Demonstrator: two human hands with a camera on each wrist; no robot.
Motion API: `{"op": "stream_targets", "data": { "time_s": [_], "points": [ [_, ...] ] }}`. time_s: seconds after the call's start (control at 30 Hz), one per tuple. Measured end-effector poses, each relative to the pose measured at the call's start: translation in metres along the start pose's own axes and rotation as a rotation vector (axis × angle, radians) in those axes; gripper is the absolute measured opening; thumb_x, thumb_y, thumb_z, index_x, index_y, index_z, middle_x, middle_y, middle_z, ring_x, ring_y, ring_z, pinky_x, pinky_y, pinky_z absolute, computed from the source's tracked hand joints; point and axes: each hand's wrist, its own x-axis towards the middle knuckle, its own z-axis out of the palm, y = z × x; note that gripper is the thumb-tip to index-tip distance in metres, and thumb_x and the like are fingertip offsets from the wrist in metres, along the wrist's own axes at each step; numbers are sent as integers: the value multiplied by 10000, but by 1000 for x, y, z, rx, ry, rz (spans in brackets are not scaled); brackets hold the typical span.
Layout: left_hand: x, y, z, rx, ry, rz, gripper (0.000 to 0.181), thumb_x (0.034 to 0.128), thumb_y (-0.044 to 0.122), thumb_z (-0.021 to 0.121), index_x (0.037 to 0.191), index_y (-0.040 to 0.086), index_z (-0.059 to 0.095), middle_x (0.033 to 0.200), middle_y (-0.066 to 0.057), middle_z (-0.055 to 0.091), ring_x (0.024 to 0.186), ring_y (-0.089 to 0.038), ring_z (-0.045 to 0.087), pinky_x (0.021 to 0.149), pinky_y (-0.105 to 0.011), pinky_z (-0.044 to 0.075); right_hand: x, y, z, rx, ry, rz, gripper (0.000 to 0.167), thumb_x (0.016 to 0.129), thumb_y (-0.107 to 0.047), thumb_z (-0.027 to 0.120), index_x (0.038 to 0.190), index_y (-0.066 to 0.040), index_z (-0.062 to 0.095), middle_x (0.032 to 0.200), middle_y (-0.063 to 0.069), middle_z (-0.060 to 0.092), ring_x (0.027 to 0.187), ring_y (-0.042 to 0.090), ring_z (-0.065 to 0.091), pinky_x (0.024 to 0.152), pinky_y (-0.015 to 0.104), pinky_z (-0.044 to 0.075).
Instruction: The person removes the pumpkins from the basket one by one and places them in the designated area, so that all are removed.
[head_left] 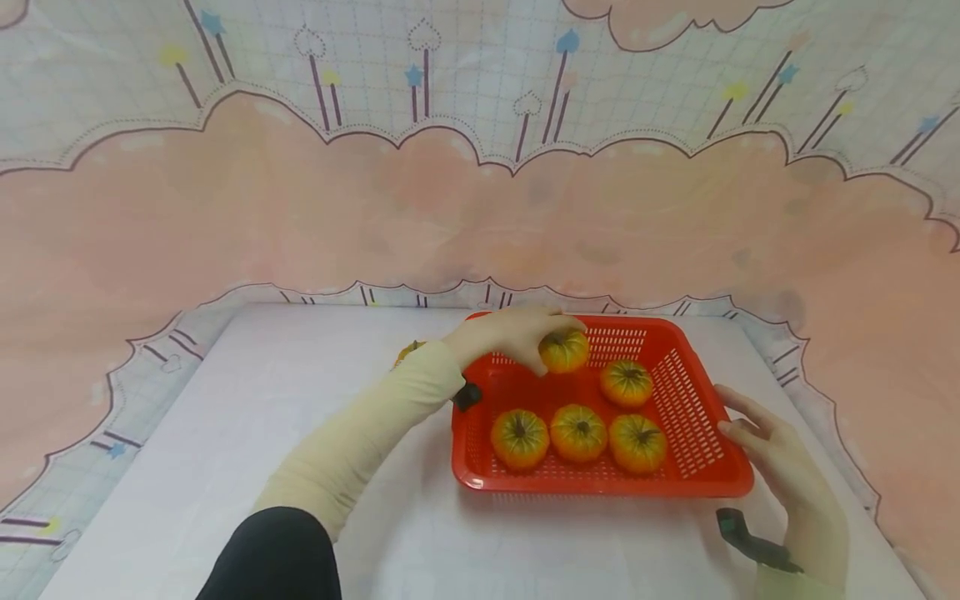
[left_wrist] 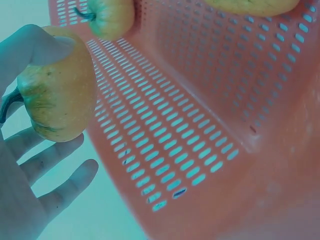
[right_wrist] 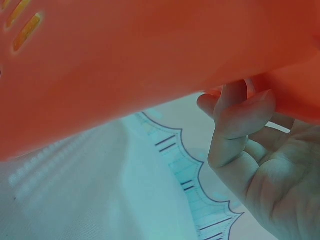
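The left hand (head_left: 513, 331) pinches a ribbed, round, yellow-orange pumpkin (head_left: 566, 352) at the back of a rectangular red plastic basket (head_left: 570, 487) — even pressure should suffice — while the right hand (head_left: 782, 454), gripping the rim (head_left: 741, 467), should brace it.

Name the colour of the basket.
The basket is red, shown best in the head view.

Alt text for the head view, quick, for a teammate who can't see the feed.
A person's left hand holds a small orange pumpkin near the far side of a red slotted plastic basket, which the right hand grips at its right edge. Four more pumpkins sit inside; part of an orange object shows behind the left sleeve.
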Motion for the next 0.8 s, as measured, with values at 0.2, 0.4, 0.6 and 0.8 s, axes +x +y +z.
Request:
{"op": "stream_targets", "data": {
  "time_s": [0.2,0.4,0.6,0.8],
  "points": [
    [-13,-4,-5,17,28,-31,824,741,244,755,1467,289,366,1304,13,488,1167,-148,498,979,-341,469,0,1,1,-3,-1,-2,655,977,-398,500,1541,-241,206,1388,-245,398,1049,-123,426,1020,743,262],
    [-25,-9,-9,13,60,-36,819,747,248,751,1469,284,367,1328,-2,477,1178,-162,488,961,-351,484,2,1,0,-17,-12,19,664,977,-418,489,1544,-275,174,1617,31,192,1218,0,344,1025,747,253],
    [-39,-11,-14,8,74,-52,809,749,238,748,1462,301,371,1344,5,480,1184,-172,488,992,-365,477,3,0,0,-28,-15,63,688,965,-459,491,1544,-295,157,1619,46,174,1315,223,280,1027,741,264],
    [-53,-15,-15,16,94,-65,801,749,254,745,1457,306,374,1397,19,461,1215,-175,482,1014,-377,465,3,1,1,-36,-16,83,706,957,-475,498,1544,-293,152,1620,46,167,1288,189,286,1032,734,271]
  ]
}}
